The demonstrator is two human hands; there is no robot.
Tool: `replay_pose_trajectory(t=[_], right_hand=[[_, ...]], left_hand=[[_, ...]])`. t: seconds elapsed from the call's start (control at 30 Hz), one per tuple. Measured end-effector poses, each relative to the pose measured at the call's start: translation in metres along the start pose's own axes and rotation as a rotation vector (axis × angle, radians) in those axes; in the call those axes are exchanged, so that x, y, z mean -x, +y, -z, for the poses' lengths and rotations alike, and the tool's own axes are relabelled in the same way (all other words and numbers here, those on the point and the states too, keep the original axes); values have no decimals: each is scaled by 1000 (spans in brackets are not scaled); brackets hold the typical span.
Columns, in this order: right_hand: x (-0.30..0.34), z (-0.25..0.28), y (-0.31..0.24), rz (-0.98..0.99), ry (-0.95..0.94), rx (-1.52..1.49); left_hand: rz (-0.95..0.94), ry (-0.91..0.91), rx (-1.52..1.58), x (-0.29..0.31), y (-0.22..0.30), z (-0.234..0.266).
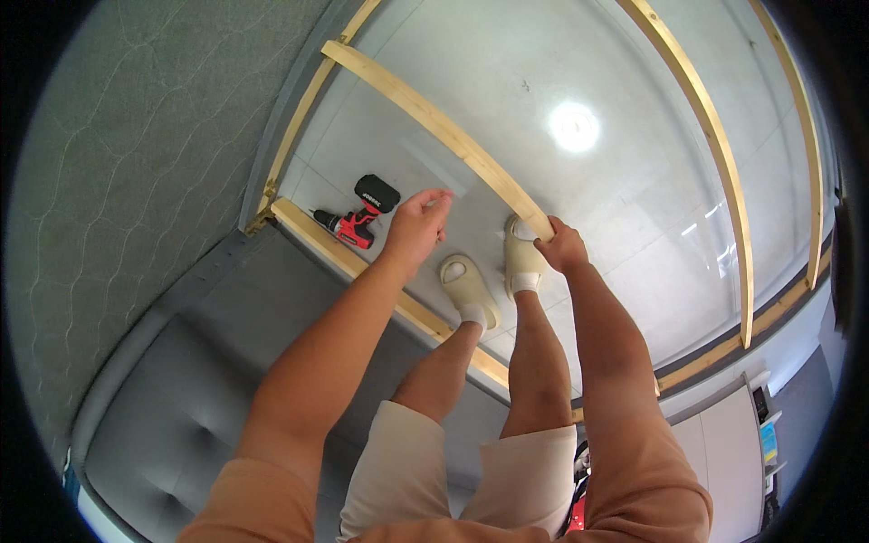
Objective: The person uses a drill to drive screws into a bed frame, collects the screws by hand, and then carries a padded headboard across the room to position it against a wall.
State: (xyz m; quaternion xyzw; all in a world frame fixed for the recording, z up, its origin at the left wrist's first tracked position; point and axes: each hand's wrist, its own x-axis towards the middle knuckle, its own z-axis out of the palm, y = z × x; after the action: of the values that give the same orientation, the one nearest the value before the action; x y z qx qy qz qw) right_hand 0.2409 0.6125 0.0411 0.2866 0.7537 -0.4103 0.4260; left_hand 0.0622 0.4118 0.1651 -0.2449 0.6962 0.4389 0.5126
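Observation:
My right hand [565,247] grips the near end of a pale wooden slat [444,131]. From there the slat runs up and left, its far end resting on the wooden rail [299,127] along the grey padded panel. My left hand [421,226] hovers left of the slat, apart from it. Its fingers are loosely bent with gaps between them, and nothing shows in them. Close to that hand, a red and black cordless drill [360,217] lies on the tiled floor. Part of the left palm is hidden.
Other wooden slats [715,136] cross the frame on the right. A near wooden rail [339,253] runs before my legs, beside a grey tufted cushion panel [163,416]. My feet, in cream slippers [471,294], stand on the floor inside the frame. A pale cabinet [724,443] is at lower right.

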Motion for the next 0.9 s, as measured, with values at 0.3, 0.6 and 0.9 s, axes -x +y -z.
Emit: replay_pose_trajectory(t=[0.3,0.6,0.9], right_hand=[[-7,2,-5,-1,-27,-27],[-8,10,-13,-93,-55,238],[154,100,-197,812,387,-357]], left_hand=[[4,-5,80,-5,-12,-11],[-1,-147,509,18,-9,1],[-157,-266,1021,134,60,-11]])
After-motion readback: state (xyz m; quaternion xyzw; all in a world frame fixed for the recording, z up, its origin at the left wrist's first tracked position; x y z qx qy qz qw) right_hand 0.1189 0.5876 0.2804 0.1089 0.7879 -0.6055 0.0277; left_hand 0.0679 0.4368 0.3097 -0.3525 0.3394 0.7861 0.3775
